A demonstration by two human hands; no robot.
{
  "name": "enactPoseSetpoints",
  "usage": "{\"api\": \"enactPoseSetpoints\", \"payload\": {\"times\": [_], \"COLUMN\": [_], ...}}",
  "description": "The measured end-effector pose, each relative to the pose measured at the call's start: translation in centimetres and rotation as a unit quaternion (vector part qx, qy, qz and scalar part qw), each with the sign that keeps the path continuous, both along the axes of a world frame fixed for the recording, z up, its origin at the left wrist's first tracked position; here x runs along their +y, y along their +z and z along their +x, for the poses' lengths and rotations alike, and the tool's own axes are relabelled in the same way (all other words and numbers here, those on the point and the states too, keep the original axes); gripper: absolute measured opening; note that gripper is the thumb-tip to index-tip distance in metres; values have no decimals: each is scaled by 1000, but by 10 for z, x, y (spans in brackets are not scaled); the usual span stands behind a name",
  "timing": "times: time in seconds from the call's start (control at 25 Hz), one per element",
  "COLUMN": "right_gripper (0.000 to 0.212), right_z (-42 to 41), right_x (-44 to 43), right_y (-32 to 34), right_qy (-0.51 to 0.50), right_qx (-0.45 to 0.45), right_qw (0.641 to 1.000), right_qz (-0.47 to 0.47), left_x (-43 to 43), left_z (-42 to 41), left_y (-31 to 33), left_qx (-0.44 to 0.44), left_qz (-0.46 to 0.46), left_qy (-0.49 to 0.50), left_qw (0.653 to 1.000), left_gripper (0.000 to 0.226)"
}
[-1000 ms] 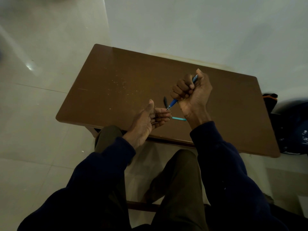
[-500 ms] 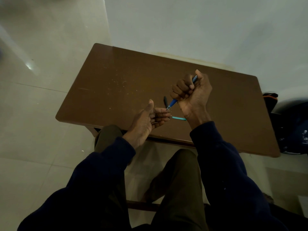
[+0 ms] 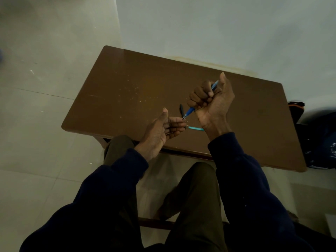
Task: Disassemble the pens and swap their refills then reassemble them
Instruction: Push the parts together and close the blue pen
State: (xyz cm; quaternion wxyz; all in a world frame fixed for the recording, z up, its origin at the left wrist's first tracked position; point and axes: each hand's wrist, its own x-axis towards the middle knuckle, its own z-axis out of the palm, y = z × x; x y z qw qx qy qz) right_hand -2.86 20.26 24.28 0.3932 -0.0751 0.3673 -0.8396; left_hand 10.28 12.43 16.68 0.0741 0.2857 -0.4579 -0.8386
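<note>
At the near edge of the counter (image 3: 127, 84), the left hand (image 3: 160, 131) sits palm up, thumb raised and fingers half curled. A thin pale sliver shows under those fingers, too small to name, and I cannot tell whether they pinch anything. Just right of the fingertips, a short teal pen piece (image 3: 196, 128) lies flat along the near edge, between the two wrists. Slightly farther in, the tip of the blue pen (image 3: 190, 111) meets the left fingertips. A small dark pen part (image 3: 181, 109) lies on the counter beside that tip. Farther still, the right hand (image 3: 211, 104) is clenched in a fist round the blue pen's barrel, whose back end pokes out by the thumb.

The loose parts suggest the pens are already apart, and this looks like work at the blue pen's tip, either seating a refill or screwing the nose on. The next move calls for a firm barrel grip while the left fingers align and turn the small part squarely.
</note>
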Motion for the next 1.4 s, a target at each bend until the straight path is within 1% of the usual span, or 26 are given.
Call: {"api": "enactPoseSetpoints", "payload": {"times": [0.32, 0.72, 1.4], "right_gripper": [62, 56, 56], "right_z": [-1, 1, -3], "right_x": [1, -1, -3], "right_y": [0, 2, -1], "right_qy": [-7, -9, -14], "right_qx": [-1, -16, -15], "right_qw": [1000, 1000, 1000], "right_qz": [0, -7, 6], "left_x": [0, 2, 0], "left_z": [2, 3, 0], "left_y": [1, 5, 1], "left_qx": [-7, -10, -9], "left_qz": [-5, -4, -1], "left_qy": [2, 8, 8], "left_qw": [1000, 1000, 1000], "left_gripper": [62, 61, 62]}}
